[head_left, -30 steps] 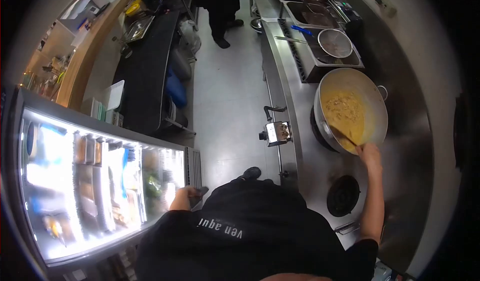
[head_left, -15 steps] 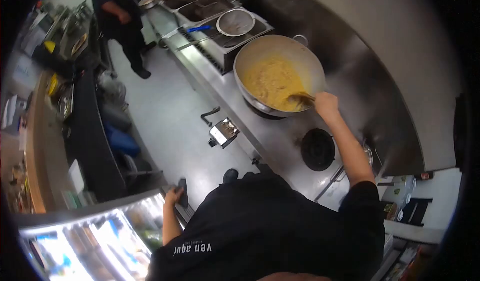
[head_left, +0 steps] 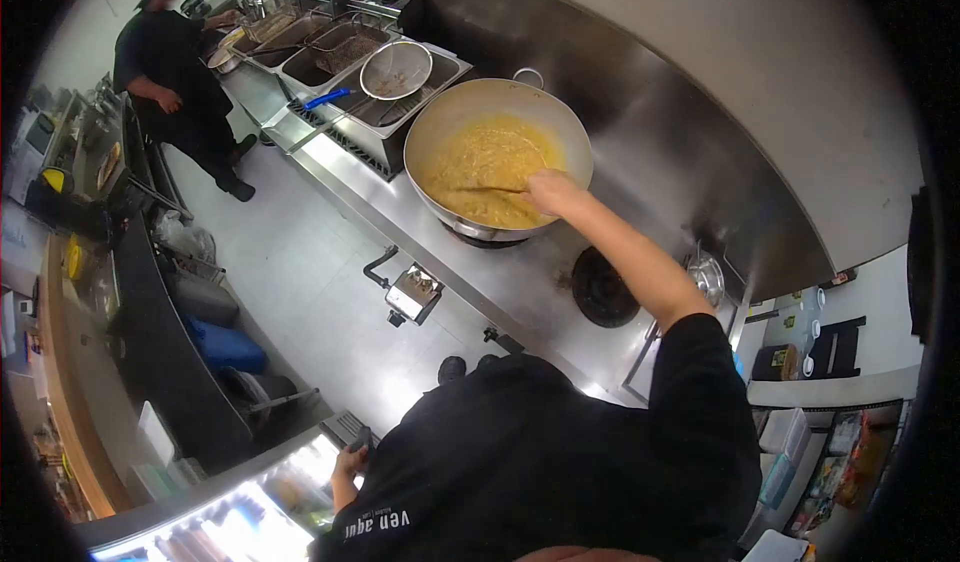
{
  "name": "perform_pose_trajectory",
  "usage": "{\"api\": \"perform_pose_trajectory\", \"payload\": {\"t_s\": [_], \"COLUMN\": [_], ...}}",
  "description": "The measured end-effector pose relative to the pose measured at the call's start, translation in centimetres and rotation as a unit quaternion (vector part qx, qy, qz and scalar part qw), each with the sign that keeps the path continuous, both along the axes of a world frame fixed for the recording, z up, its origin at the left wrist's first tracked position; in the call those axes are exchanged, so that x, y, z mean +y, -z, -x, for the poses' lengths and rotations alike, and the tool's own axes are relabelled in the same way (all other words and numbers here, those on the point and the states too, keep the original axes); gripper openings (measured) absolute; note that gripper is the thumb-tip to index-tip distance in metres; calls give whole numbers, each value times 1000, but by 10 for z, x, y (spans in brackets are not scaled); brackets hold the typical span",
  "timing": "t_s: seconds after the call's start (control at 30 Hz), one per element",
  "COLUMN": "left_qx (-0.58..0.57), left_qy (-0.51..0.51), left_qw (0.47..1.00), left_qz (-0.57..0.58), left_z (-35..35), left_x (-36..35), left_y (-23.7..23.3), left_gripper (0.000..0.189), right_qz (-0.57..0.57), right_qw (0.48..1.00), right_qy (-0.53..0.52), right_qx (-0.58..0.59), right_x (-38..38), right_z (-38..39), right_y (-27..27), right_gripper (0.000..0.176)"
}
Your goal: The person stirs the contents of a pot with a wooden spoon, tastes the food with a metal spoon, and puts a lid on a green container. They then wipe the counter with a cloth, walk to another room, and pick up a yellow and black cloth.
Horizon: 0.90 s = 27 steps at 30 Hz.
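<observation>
My right hand (head_left: 553, 193) is closed round the handle of a wooden spoon (head_left: 500, 190), over the near right side of a large two-handled pot (head_left: 425, 127). The spoon's far end is sunk in a thick yellow mixture (head_left: 490, 152) with pale shreds. Low down by my side, my left hand (head_left: 349, 461) is closed on what looks like a slotted turner (head_left: 350, 425) with a dark handle.
Left of the pot are fryers (head_left: 345, 52), with a round strainer (head_left: 396, 70) and blue-handled tongs (head_left: 328, 98) on top. A black burner (head_left: 604, 288) lies to the right. A co-worker (head_left: 175, 82) stands at the far left. A lit display case (head_left: 240, 517) is behind my left hand.
My right hand has swept leftward over the pot, and the spoon has gone deeper into the mixture. My left hand has shifted slightly. The camera view has turned, showing more of the co-worker.
</observation>
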<state>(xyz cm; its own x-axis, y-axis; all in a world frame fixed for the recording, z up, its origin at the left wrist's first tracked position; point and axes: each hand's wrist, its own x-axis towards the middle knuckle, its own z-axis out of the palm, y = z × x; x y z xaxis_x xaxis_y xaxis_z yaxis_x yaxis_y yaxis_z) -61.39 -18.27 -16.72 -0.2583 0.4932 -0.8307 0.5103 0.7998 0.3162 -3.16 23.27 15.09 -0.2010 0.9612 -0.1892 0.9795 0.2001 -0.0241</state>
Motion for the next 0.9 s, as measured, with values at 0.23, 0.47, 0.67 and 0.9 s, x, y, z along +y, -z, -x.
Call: {"api": "perform_pose_trajectory", "payload": {"t_s": [0.23, 0.47, 0.67, 0.9], "left_qx": [75, -136, -331, -355], "left_qy": [122, 158, 307, 433], "left_qw": [986, 972, 884, 782], "left_qz": [-85, -110, -125, -273], "left_z": [-24, -126, -237, -383], "left_x": [67, 187, 244, 220], "left_y": [-11, -120, -115, -128], "left_gripper": [73, 59, 52, 46], "right_qz": [94, -68, -45, -286], "right_qw": [984, 988, 985, 930], "right_qy": [69, 124, 165, 164], "right_qx": [-136, -54, 28, 165], "right_x": [-60, -14, -51, -204], "right_z": [4, -7, 28, 16], "right_y": [-75, 18, 18, -27], "right_gripper": [21, 23, 34, 48]}}
